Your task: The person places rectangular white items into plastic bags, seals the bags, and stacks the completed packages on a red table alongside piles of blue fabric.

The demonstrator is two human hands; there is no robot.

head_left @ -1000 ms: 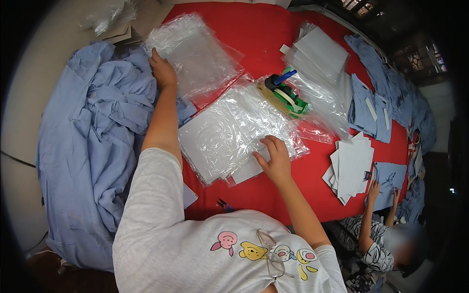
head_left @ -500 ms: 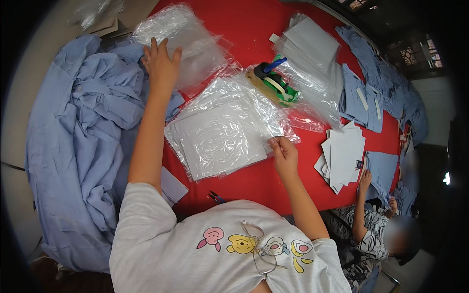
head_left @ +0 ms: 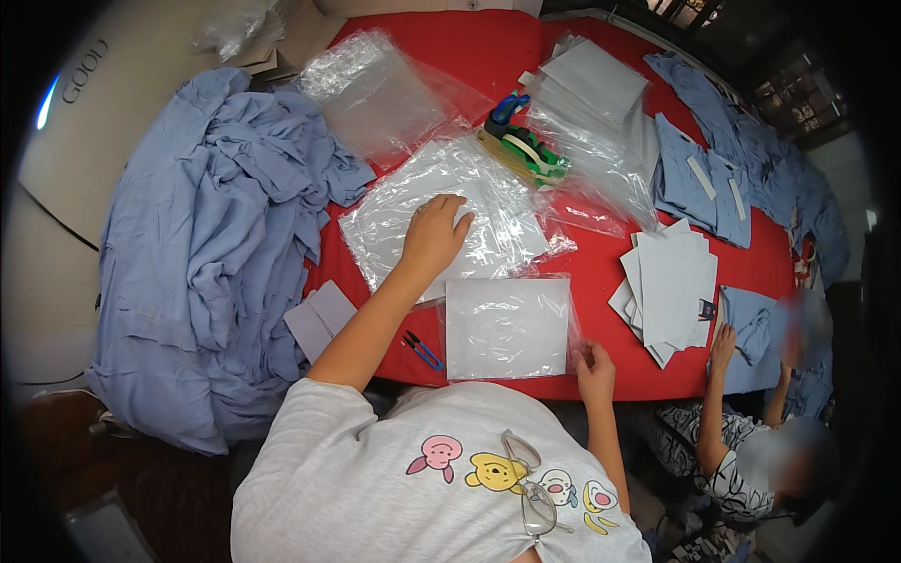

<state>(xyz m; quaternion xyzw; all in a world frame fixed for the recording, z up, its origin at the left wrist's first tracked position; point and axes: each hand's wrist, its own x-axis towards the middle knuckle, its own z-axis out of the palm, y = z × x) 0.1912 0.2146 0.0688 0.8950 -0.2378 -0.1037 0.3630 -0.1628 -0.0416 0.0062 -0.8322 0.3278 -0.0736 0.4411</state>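
Near the table's front edge lies a clear plastic bag (head_left: 508, 328) with a white card inside. My right hand (head_left: 595, 372) pinches the bag's right edge between thumb and fingers. Over the pile of bagged white cards (head_left: 375, 235) my left hand (head_left: 436, 233) is open, fingers stretched, nothing in its grip. A fanned stack of bare white cards (head_left: 671, 291) rests to the right. Beyond the pile sits a sheaf of flat clear bags (head_left: 371, 98).
Crumpled blue garments (head_left: 216, 263) heap up at left. A tape roll on a green holder (head_left: 533, 155), blue-handled thread snips (head_left: 424, 352), a spiral notebook (head_left: 321, 319) and folded blue shirts (head_left: 699, 188) lie around. At right a co-worker's hands (head_left: 723, 345) touch blue cloth.
One bagged card has come off the pile toward me, drawn nearer by my right hand. My left hand has moved from the far clear bags back onto the pile.
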